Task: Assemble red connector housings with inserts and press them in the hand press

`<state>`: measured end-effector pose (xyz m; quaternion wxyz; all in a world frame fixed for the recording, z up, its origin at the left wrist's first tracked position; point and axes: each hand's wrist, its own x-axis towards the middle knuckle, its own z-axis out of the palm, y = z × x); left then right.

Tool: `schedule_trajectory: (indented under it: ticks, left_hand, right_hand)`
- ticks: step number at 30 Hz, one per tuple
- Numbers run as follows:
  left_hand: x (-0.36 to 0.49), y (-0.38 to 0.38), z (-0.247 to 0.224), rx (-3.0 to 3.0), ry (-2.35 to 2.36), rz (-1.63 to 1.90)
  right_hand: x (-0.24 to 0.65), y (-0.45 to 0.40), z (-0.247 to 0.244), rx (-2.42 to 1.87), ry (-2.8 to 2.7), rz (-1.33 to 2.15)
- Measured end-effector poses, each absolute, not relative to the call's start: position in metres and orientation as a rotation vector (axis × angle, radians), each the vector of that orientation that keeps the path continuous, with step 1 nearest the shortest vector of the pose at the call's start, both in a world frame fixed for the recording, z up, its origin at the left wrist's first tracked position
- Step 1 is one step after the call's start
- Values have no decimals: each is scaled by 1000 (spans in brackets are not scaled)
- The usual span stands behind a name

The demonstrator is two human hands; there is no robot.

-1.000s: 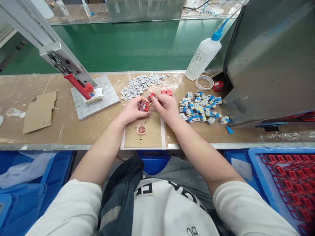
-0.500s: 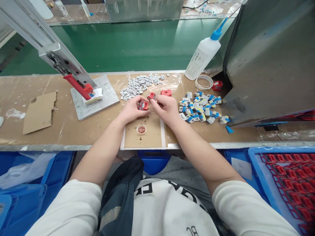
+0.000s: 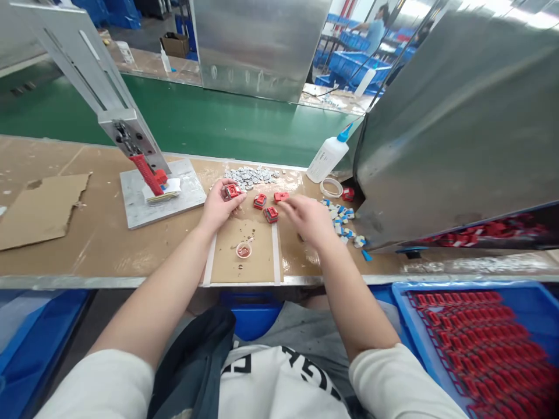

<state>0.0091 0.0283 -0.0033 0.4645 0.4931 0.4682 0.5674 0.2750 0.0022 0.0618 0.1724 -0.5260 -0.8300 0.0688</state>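
My left hand [image 3: 218, 205] is closed around a small red-and-grey plastic part [image 3: 231, 191], held above the table with its red face up. My right hand [image 3: 309, 220] reaches in from the right, fingers stretched out, with no object visible in it. Its fingertips are close to a flat red piece [image 3: 280, 196]; whether they touch is unclear. Two more red-and-grey parts lie between my hands, one further back [image 3: 259, 201] and one nearer [image 3: 271, 215]. A small cup of reddish liquid [image 3: 243, 251] stands on the taped cardboard [image 3: 227, 269] in front of me.
Behind my left hand lies a pile of small grey pieces [image 3: 251, 174]. White-blue-yellow blocks [image 3: 345, 218], a tape roll [image 3: 331, 188] and a white bottle [image 3: 327, 159] are rightward. A press stand [image 3: 131, 125] rises left; a blue crate [image 3: 399, 289] of red parts sits lower right.
My hands have moved apart; before, they were together over red parts, with a thin stick at the fingers. Two red-and-grey parts now lie between them. The camera view has tilted up and shifted right.
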Motion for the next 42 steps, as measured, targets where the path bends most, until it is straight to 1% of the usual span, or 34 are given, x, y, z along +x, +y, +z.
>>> schedule_trajectory:
  ticks: [2, 5, 9, 12, 14, 15, 19, 21, 23, 27, 30, 35, 39, 42]
  left_hand:
    - [11, 26, -3, 1215, 1131, 1372]
    - [13, 23, -3, 1288, 1166, 1351]
    - [14, 21, -2, 1453, 1230, 1351]
    - [15, 18, 0, 1445, 1150, 1344]
    - [15, 15, 2, 1412, 1076, 1328]
    - [15, 13, 3, 1408, 1044, 1322]
    - [16, 9, 5, 1408, 992, 1312]
    - [16, 8, 6, 1394, 996, 1324]
    - [15, 7, 7, 1382, 982, 1337]
    - [15, 5, 12, 1352, 850, 1297]
    - [15, 2, 14, 1293, 782, 1215]
    - [14, -1, 18, 1261, 613, 1148]
    - [12, -3, 21, 1200, 514, 1092]
    - [12, -4, 20, 1144, 517, 1083]
  right_hand:
    - [301, 8, 73, -1746, -2265, 100]
    - [321, 15, 74, -1919, -2341, 82]
    - [316, 23, 57, -2074, -2425, 36]
    - [312, 28, 47, -2021, -2409, 80]
    - [311, 31, 43, -1851, -2298, 230]
    - [310, 32, 42, -1745, -2187, 364]
    - [291, 34, 34, -1313, -1519, 1093]
    - [274, 34, 32, -1128, -1265, 1354]
    - [257, 33, 32, -991, -1136, 1495]
    - [227, 31, 41, -882, -1109, 1618]
    - [214, 30, 49, -829, -1148, 1598]
    - [215, 33, 60, -797, -1457, 1388]
    - [218, 30, 73, -829, -1841, 1118]
    - [214, 24, 80, -805, -2013, 907]
